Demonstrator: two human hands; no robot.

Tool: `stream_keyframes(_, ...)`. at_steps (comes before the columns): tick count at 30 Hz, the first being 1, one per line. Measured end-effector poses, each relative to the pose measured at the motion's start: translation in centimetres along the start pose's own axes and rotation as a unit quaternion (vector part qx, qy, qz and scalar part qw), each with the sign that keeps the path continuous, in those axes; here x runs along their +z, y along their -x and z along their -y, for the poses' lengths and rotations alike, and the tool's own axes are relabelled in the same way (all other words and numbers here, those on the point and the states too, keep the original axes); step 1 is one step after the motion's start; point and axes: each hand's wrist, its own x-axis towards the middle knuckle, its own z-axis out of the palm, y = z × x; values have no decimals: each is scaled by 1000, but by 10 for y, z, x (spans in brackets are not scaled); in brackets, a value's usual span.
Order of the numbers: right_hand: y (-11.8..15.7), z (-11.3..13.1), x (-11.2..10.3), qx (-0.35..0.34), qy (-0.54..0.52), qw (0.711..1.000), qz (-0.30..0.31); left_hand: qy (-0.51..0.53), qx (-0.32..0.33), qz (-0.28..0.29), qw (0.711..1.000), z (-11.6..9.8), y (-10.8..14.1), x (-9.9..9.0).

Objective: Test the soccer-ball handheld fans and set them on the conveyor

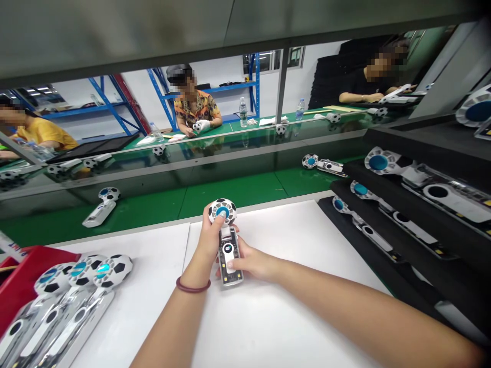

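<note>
A handheld fan (229,263) with a football-patterned head and a see-through body is held upright over the white work surface (284,312). Its small round display is lit and seems to read 100. My left hand (210,232) wraps round the fan's head, the thumb pressing on the blue centre. Lower down, my right hand (247,260) grips the body, with its thumb on the white front panel just below the display. The fingers behind the fan are mostly hidden.
Several similar fans (115,271) lie at left beside a red bin (42,260). Black foam trays (364,202) with more fans are stacked at right. Beyond runs a green conveyor (238,189) carrying a fan (102,207). Across it, a co-worker (197,105) handles a white item.
</note>
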Motion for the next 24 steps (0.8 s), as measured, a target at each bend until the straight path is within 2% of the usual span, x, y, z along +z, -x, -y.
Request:
stream_keyframes(6, 0, 0, -1, 0, 4, 1000, 3, 5, -4, 1, 1000, 1, -1, -2)
stream_keyframes(8, -1, -1, -1, -3, 7, 1000, 0, 35, -34, 17, 999, 1, -1, -6)
stream_keyframes(12, -3, -4, -3, -8, -16, 1000, -1, 92, -136, 129, 978, 0, -3, -21)
stream_keyframes(16, -2, -5, -4, -8, -19, 1000, 2, 36, -209, 239, 948, -2, -2, -32)
stream_keyframes(18, 0, -4, -3, -5, -8, 1000, 27, 24, -207, 269, 940, -4, -1, -32)
stream_keyframes(21, 2, 0, -2, -14, 28, 997, 63, 12, -166, 290, 942, -11, 1, -27)
stream_keyframes(23, 2, 5, -6, -36, 59, 995, 77, -34, -163, 275, 947, -18, 4, -22)
stream_keyframes(24, 1, 9, -11, -47, 65, 994, 80, -63, -153, 241, 956, -22, 5, -20)
